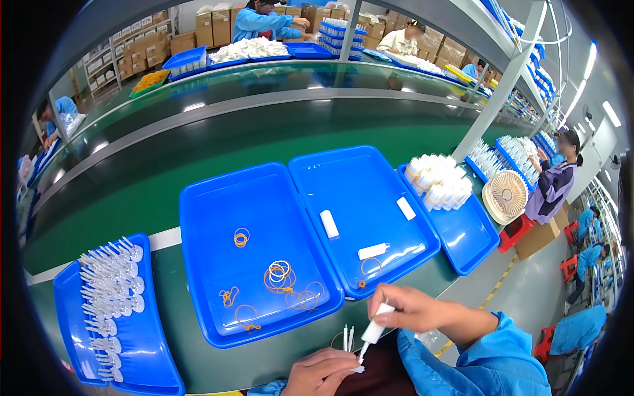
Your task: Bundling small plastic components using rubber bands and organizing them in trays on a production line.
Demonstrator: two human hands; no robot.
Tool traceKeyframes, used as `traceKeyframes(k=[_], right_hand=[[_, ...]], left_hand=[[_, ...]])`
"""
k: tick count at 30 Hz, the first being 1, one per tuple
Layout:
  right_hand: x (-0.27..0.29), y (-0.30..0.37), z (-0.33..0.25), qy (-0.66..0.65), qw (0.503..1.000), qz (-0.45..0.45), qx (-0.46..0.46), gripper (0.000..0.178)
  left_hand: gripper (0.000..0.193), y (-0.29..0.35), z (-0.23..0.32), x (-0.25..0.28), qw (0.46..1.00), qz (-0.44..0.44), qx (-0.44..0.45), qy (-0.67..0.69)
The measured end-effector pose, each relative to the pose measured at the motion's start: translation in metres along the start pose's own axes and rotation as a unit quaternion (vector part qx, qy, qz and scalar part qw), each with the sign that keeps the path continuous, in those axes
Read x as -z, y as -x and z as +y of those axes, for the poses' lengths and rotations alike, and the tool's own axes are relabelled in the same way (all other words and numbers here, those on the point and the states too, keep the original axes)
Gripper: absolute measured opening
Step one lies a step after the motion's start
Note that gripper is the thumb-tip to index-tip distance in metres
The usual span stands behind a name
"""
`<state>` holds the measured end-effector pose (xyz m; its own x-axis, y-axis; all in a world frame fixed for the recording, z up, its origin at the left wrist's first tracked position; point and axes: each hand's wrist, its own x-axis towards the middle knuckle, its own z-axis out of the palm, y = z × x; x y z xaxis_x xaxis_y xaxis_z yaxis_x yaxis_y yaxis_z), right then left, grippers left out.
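My right hand pinches a small white tube-shaped piece with a thin white stem, tilted so the stem points down toward my left hand. My left hand is closed around a small bundle of thin white sticks, whose ends stand up beyond the fingers. The stem's tip meets a pale piece at the left fingertips; how they join is too small to tell. A thin loop, seemingly a rubber band, shows beside the sticks. In front lies a blue tray with several orange and pale rubber bands.
Another blue tray holds three white blocks and a rubber band. A left tray carries rows of thin-stemmed clear pieces. White cylinders fill part of a right tray, near a round fan. Co-workers sit along the green belt.
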<state>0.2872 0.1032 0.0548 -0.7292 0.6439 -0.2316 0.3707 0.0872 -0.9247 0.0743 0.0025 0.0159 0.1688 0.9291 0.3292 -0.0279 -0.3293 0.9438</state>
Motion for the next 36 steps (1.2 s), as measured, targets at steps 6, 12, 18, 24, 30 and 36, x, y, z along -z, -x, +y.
traceKeyframes(k=[6,12,18,24,30,36], right_hand=[[-0.022,0.009,0.014,-0.106,0.99,-0.033,0.085,0.015],[-0.017,-0.005,0.013,0.092,0.978,-0.057,0.177,0.037],[0.056,-0.053,0.044,0.524,0.82,0.207,0.104,0.027],[0.052,-0.058,0.049,0.484,0.841,0.217,0.109,0.019],[0.016,-0.053,0.018,0.062,0.977,0.159,0.131,0.031],[0.006,-0.056,0.007,-0.381,0.925,-0.011,-0.006,0.043]], left_hand=[[0.014,0.002,0.004,-0.006,0.998,0.068,-0.008,0.001],[0.02,0.007,-0.009,0.001,1.0,0.001,0.002,0.0],[0.019,0.015,-0.013,0.001,0.995,0.071,0.018,0.067],[0.015,0.009,0.0,0.009,0.995,0.099,0.008,-0.016],[0.017,0.006,-0.007,0.006,0.991,0.112,-0.052,-0.055],[0.018,0.0,-0.008,0.008,0.99,0.106,-0.072,-0.067]])
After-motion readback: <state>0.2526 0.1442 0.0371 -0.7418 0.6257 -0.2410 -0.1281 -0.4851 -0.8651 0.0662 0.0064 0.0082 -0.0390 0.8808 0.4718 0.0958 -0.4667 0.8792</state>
